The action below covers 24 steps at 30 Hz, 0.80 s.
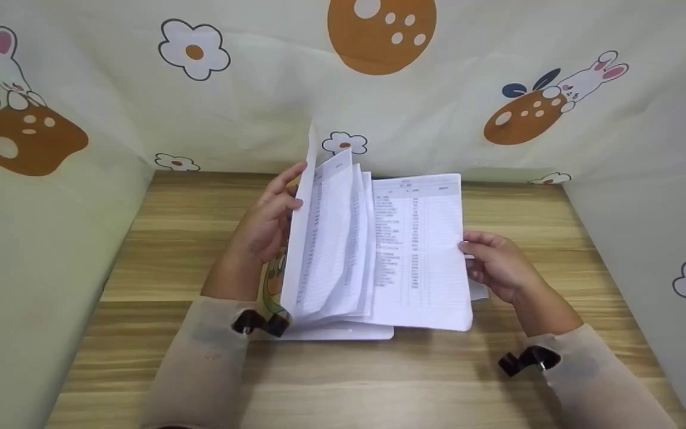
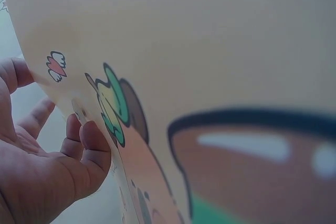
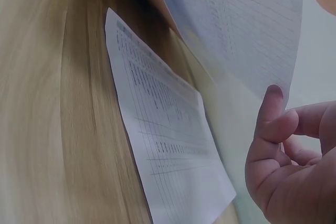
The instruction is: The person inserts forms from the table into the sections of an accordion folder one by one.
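A ruled-paper booklet (image 1: 334, 250) fans near the wood-grained desk's far edge (image 1: 206, 179), left grip (image 1: 259, 232) pinching its cover (image 2: 173, 61), right grip (image 1: 501, 262) a page (image 1: 417, 250).

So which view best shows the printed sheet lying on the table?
Right wrist: much of the printed sheet shows there, print side up. Head: seemingly just a corner beyond the held page. Left wrist: none of it visible.

Lined page (image 3: 252, 30) in right hand (image 3: 296, 179), by corner
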{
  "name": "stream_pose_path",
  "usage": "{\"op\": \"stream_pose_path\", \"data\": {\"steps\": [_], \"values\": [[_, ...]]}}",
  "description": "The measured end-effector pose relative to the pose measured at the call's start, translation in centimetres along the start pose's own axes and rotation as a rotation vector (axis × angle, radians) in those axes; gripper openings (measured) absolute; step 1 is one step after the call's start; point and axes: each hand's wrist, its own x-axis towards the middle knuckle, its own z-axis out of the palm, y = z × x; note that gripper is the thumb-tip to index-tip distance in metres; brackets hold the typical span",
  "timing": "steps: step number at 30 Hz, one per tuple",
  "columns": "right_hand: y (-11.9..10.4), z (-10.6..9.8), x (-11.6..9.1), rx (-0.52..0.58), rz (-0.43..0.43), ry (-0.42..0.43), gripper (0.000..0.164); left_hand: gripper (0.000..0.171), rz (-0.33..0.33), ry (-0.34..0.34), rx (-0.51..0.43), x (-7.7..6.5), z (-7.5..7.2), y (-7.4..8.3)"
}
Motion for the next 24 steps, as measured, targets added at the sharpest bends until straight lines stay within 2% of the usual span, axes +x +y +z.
{"op": "stream_pose_path", "data": {"steps": [16, 24], "values": [[0.4, 2.8, 1.6, 0.005, 0.008, 0.003, 0.011, 0.073, -0.004, 0.001, -0.006, 0.0, 0.1, -0.1], [0.6, 4.5, 2.5, -0.017, -0.009, -0.028, 0.019, 0.072, -0.007, -0.003, -0.015, 0.0, 0.1, -0.1]]}}
